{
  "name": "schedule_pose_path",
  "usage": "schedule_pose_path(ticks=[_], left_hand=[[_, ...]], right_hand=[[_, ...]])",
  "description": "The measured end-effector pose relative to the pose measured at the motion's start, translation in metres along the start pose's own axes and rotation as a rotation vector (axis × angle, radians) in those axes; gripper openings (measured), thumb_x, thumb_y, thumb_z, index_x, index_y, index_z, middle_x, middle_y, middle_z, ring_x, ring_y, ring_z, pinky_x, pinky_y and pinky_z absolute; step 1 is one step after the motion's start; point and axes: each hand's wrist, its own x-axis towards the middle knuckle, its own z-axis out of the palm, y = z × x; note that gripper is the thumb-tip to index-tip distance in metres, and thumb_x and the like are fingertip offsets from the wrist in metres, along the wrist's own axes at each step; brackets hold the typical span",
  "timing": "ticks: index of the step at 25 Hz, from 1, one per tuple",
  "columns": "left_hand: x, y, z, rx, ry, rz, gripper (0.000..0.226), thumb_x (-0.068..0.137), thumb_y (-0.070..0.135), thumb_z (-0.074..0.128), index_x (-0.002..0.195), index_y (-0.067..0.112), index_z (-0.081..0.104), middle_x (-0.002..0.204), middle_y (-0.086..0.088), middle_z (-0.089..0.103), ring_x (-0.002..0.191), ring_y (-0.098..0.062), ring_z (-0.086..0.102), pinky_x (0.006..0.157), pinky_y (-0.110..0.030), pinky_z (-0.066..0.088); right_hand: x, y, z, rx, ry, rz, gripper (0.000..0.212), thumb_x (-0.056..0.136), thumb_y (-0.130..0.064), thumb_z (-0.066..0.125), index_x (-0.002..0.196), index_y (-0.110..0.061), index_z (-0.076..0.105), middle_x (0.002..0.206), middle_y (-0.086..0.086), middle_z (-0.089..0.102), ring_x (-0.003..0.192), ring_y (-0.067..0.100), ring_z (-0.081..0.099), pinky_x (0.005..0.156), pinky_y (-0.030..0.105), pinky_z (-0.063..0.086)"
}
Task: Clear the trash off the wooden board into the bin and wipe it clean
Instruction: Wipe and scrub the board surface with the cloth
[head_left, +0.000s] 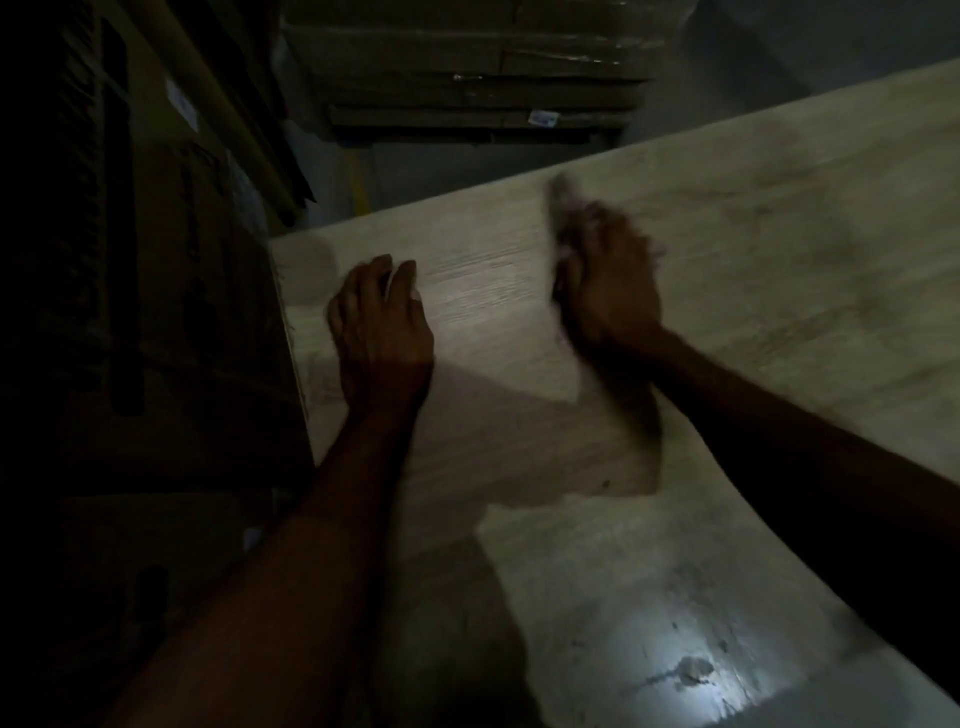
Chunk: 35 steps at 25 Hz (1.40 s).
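Left hand (382, 322) flat on board (727, 322), fingers apart; blurred right hand (608, 280) seemingly clutches cloth (561, 208).

One wooden board (675, 291) fills the middle of the view, and everything else is counted around it. Two bare hands are on it: one left hand (382, 325) near its left edge and one right hand (610, 280) toward its middle. One dark, blurred cloth-like thing (560, 208) shows at the right hand's fingertips. Beyond the board's far edge is one stack of cardboard boxes (467, 67), their number unclear; left of the board is one dark carton (171, 312).
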Motion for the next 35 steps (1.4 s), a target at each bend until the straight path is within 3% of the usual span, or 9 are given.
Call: schedule_pose_path(ticks=[2, 6, 10, 14, 19, 23, 27, 32, 35], left_hand=[[0.0, 0.0, -0.003, -0.019, -0.052, -0.011, 0.039, 0.101, 0.023, 0.045, 0.138, 0.019, 0.058, 0.147, -0.008, 0.051, 0.138, -0.03, 0.043, 0.115, -0.046, 0.031], [-0.041, 0.008, -0.022, -0.086, -0.075, 0.003, 0.041, 0.102, 0.024, 0.044, 0.142, 0.018, 0.055, 0.155, -0.009, 0.044, 0.145, -0.031, 0.036, 0.119, -0.043, 0.028], [-0.119, 0.037, -0.034, -0.019, -0.134, -0.015, 0.043, 0.103, 0.026, 0.047, 0.146, 0.02, 0.05, 0.159, -0.006, 0.038, 0.15, -0.028, 0.028, 0.12, -0.043, 0.028], [-0.119, 0.036, -0.037, -0.08, -0.065, 0.007, 0.039, 0.1, 0.024, 0.052, 0.137, 0.018, 0.06, 0.152, -0.008, 0.049, 0.144, -0.029, 0.039, 0.115, -0.044, 0.035], [-0.124, 0.032, -0.03, -0.102, 0.014, 0.052, 0.035, 0.101, 0.025, 0.051, 0.132, 0.017, 0.065, 0.145, -0.007, 0.056, 0.138, -0.03, 0.047, 0.114, -0.041, 0.037], [-0.131, 0.033, -0.035, -0.094, 0.015, 0.015, 0.039, 0.101, 0.029, 0.048, 0.136, 0.017, 0.062, 0.148, -0.009, 0.053, 0.14, -0.032, 0.045, 0.114, -0.043, 0.037], [-0.192, 0.046, -0.05, 0.013, -0.17, 0.065, 0.049, 0.104, 0.038, 0.041, 0.15, 0.024, 0.044, 0.162, -0.005, 0.034, 0.151, -0.028, 0.025, 0.12, -0.043, 0.024], [-0.204, 0.053, -0.062, 0.03, -0.227, 0.055, 0.05, 0.105, 0.04, 0.035, 0.153, 0.024, 0.04, 0.163, -0.006, 0.03, 0.152, -0.03, 0.022, 0.12, -0.046, 0.025], [-0.232, 0.062, -0.061, 0.053, -0.284, 0.028, 0.054, 0.105, 0.045, 0.031, 0.157, 0.028, 0.03, 0.167, -0.001, 0.019, 0.155, -0.026, 0.011, 0.124, -0.044, 0.015]], right_hand=[[-0.015, -0.014, -0.006, 0.015, 0.075, 0.234, 0.07, 0.098, -0.045, 0.025, 0.163, -0.019, 0.026, 0.163, 0.015, 0.036, 0.148, 0.037, 0.035, 0.123, 0.056, 0.026], [-0.129, -0.028, 0.004, -0.02, -0.19, -0.473, 0.064, 0.104, -0.04, 0.041, 0.164, -0.029, 0.023, 0.168, 0.008, 0.03, 0.155, 0.032, 0.025, 0.128, 0.05, 0.017], [-0.116, -0.004, -0.011, 0.013, 0.018, 0.187, 0.059, 0.106, -0.035, 0.04, 0.161, -0.017, 0.03, 0.167, 0.016, 0.031, 0.154, 0.04, 0.027, 0.127, 0.054, 0.017], [-0.212, -0.006, -0.014, 0.005, -0.196, -0.624, 0.063, 0.102, -0.037, 0.045, 0.163, -0.028, 0.028, 0.163, 0.014, 0.039, 0.148, 0.038, 0.037, 0.124, 0.051, 0.02], [-0.181, 0.009, -0.027, -0.05, 0.012, 0.21, 0.062, 0.104, -0.032, 0.04, 0.163, -0.019, 0.027, 0.167, 0.016, 0.031, 0.153, 0.039, 0.029, 0.127, 0.055, 0.016], [-0.302, -0.015, -0.02, 0.043, -0.286, -0.651, 0.065, 0.105, -0.032, 0.046, 0.164, -0.03, 0.018, 0.167, 0.013, 0.032, 0.154, 0.033, 0.029, 0.128, 0.049, 0.013], [-0.229, 0.012, -0.038, -0.009, -0.053, 0.151, 0.062, 0.106, -0.035, 0.041, 0.164, -0.021, 0.024, 0.167, 0.014, 0.03, 0.153, 0.036, 0.028, 0.125, 0.054, 0.022], [-0.331, 0.014, -0.037, -0.077, -0.268, -0.534, 0.062, 0.107, -0.035, 0.037, 0.166, -0.025, 0.017, 0.171, 0.009, 0.022, 0.157, 0.031, 0.021, 0.125, 0.051, 0.021], [-0.277, 0.029, -0.049, -0.048, -0.037, 0.159, 0.059, 0.107, -0.038, 0.038, 0.163, -0.023, 0.028, 0.167, 0.013, 0.03, 0.154, 0.035, 0.026, 0.124, 0.055, 0.023]])
